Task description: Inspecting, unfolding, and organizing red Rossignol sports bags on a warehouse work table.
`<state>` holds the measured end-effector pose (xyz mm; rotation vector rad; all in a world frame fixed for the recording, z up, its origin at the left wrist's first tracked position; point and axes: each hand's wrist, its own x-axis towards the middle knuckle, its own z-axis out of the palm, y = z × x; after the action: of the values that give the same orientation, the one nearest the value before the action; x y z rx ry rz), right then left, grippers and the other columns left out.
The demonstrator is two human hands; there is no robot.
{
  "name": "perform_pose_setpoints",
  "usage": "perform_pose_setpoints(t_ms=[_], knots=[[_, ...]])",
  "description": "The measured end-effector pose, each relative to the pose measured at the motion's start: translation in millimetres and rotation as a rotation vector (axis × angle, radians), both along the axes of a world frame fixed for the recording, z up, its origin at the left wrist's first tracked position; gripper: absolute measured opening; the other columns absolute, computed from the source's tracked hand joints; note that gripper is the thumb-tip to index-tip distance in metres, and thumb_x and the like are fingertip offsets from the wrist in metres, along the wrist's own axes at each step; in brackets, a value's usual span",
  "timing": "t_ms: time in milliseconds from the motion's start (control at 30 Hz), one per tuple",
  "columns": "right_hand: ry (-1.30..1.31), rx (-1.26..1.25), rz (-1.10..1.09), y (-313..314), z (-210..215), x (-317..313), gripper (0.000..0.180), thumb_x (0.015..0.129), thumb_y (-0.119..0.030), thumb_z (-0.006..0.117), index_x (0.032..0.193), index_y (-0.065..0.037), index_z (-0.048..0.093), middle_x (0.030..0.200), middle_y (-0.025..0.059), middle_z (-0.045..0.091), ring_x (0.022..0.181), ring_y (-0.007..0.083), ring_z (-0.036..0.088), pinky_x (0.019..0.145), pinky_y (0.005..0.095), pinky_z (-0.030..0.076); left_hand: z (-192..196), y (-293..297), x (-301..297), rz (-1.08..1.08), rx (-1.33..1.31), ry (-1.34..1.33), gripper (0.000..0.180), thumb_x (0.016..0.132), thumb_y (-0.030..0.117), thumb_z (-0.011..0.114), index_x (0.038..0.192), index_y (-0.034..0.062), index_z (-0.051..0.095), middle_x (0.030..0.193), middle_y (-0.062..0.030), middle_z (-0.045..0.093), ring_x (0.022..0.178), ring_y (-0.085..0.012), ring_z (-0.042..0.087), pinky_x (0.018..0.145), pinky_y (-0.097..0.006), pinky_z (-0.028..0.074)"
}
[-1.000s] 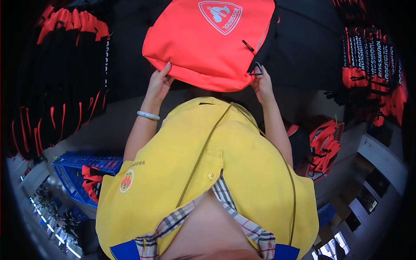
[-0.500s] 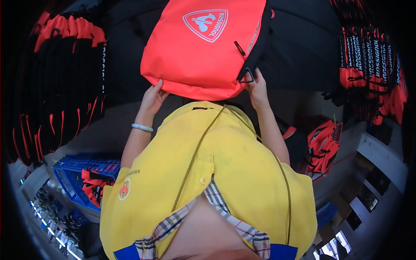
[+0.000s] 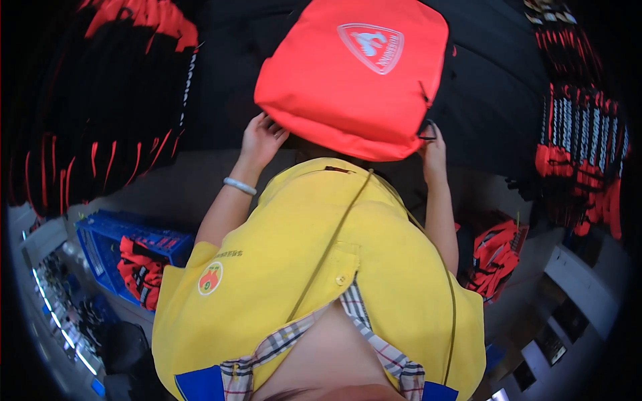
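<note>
A red backpack is lying front panel up at the upper centre of the frame, over the black-covered bench. The left hand is meeting its lower left corner, fingers curling under the edge; the right hand is standing at the lower right corner, by a black loop. The fingertips are partly hiding, so I cannot tell whether either hand is gripping. Handling it well is probably calling for even support at both corners, fingers staying clear of the loop and zip pull, and the front panel staying smooth.

Counting: one backpack is lying between two hands; one loop and one zip pull are showing. Two stacks of red-and-black bags are standing, one upper left, one upper right, overlapping too tightly for counting. One blue crate is sitting lower left.
</note>
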<state>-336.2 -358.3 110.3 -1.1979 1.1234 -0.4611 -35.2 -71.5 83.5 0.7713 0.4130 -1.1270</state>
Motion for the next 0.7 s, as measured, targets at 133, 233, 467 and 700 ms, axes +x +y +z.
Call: perform_pose_setpoints(t_ms=[133, 233, 467, 700], knots=[[0.379, -0.842, -0.163, 0.4, 16.4, -6.7, 0.049, 0.090, -0.006, 0.056, 0.136, 0.004, 0.046, 0.119, 0.0205, 0.060, 0.118, 0.0290, 0.054, 0.098, 0.0381, 0.042, 43.1, -33.1, -17.0, -0.054, -0.129, -0.192, 0.025, 0.099, 0.027, 0.053, 0.116, 0.0091, 0.057, 0.111, -0.0060, 0.064, 0.095, -0.0165, 0.063, 0.082, -0.030, 0.054], [0.298, -1.138, -0.009, 44.7, 107.9, 28.9, 0.045, 0.088, -0.001, 0.056, 0.133, -0.001, 0.051, 0.126, 0.0153, 0.057, 0.117, 0.0280, 0.054, 0.098, 0.0378, 0.042, 94.8, -61.8, -23.0, -0.062, -0.182, -0.292, 0.023, 0.098, 0.023, 0.055, 0.114, 0.0062, 0.058, 0.108, -0.0057, 0.063, 0.093, -0.0134, 0.062, 0.081, -0.028, 0.054], [0.044, -1.303, 0.278, 80.8, 168.5, 107.2, 0.034, 0.079, -0.003, 0.071, 0.112, -0.003, 0.062, 0.103, 0.0122, 0.063, 0.096, 0.0279, 0.059, 0.086, 0.0373, 0.046, 166.8, -107.0, -57.6, -0.252, -0.235, -0.844, 0.048, 0.084, 0.020, 0.078, 0.119, 0.0030, 0.049, 0.088, -0.0038, 0.064, 0.067, -0.0087, 0.060, 0.062, -0.021, 0.052], [0.112, -0.859, 0.255, 69.0, 182.5, 91.5, 0.020, 0.078, -0.009, 0.076, 0.087, -0.001, 0.060, 0.079, 0.0098, 0.057, 0.070, 0.0204, 0.058, 0.064, 0.0297, 0.045, 164.7, -123.0, -61.5, -0.337, -0.203, -1.004, 0.036, 0.084, 0.016, 0.076, 0.110, -0.0023, 0.059, 0.092, -0.0059, 0.069, 0.074, -0.0102, 0.065, 0.064, -0.022, 0.053]])
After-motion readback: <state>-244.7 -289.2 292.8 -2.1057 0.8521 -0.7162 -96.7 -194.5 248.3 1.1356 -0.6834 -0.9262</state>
